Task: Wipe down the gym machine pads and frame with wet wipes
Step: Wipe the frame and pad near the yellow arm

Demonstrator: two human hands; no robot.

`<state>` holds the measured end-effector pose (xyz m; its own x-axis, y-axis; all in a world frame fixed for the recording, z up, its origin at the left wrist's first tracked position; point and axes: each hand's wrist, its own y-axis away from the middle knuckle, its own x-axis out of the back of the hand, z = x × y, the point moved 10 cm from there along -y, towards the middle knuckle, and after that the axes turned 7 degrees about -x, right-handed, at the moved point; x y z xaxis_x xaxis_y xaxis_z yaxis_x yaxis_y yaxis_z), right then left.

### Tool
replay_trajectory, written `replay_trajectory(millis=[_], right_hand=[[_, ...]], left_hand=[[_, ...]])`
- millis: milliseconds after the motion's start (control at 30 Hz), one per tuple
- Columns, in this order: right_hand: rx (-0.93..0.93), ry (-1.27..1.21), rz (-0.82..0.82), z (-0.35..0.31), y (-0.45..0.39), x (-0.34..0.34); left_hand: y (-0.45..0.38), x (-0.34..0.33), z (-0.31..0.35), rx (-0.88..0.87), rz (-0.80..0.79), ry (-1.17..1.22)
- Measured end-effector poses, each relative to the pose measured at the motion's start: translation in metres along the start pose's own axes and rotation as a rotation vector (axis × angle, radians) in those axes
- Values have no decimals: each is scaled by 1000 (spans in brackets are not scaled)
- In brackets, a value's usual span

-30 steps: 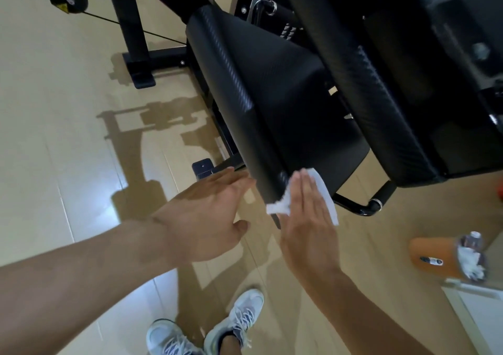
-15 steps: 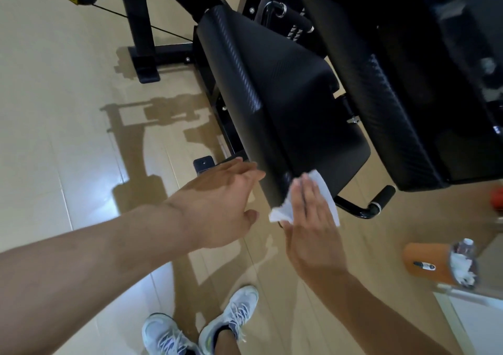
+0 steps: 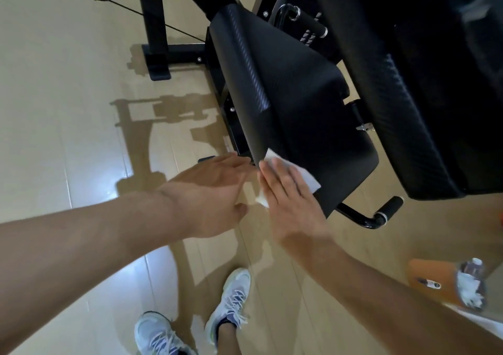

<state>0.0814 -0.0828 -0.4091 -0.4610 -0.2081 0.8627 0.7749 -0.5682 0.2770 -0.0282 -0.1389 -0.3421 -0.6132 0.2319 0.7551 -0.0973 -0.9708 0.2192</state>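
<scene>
Keep the flat right hand (image 3: 292,191) pressing the wet wipe (image 3: 306,176) along the seat pad (image 3: 299,104) edge toward 12 o'clock, while the left hand (image 3: 215,191), fingers straight and holding nothing, steadies the corner.

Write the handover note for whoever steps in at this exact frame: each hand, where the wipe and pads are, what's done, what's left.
Right hand: flat, fingers straight, pressing the white wet wipe onto the near corner of the seat pad.
Left hand: open, holding nothing, beside the pad's near left edge.
Back pad stands right of the seat pad.
Orange wipe canister is at lower right.
Done: seat wiping under way; how much is covered cannot be told.
Left: rest of seat pad, back pad, black frame.
</scene>
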Motion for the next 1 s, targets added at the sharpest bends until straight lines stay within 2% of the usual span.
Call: replay_trajectory(millis=[100,233,333,467,700,833,933,1000], right_hand=[[3,-88,21,4,35,-6],[-116,-287,40,13,-34,24],[-180,-258,74,20,-84,35],[-226,-260,105,24,-99,36],[-331,-584,154,44,-164,68],[-315,-652,218,49,-129,65],[-410,-583,180,58,-87,49],[-398,-543,147,53,-81,43]], left_hand=[[-1,4,0,8,16,14],[-1,7,-8,13,54,-13],[1,11,-16,45,66,-18],[2,16,-25,100,63,-34],[2,32,-42,133,121,-54],[3,38,-45,150,146,-40],[2,42,-42,133,169,-41],[2,46,-42,133,191,-39]])
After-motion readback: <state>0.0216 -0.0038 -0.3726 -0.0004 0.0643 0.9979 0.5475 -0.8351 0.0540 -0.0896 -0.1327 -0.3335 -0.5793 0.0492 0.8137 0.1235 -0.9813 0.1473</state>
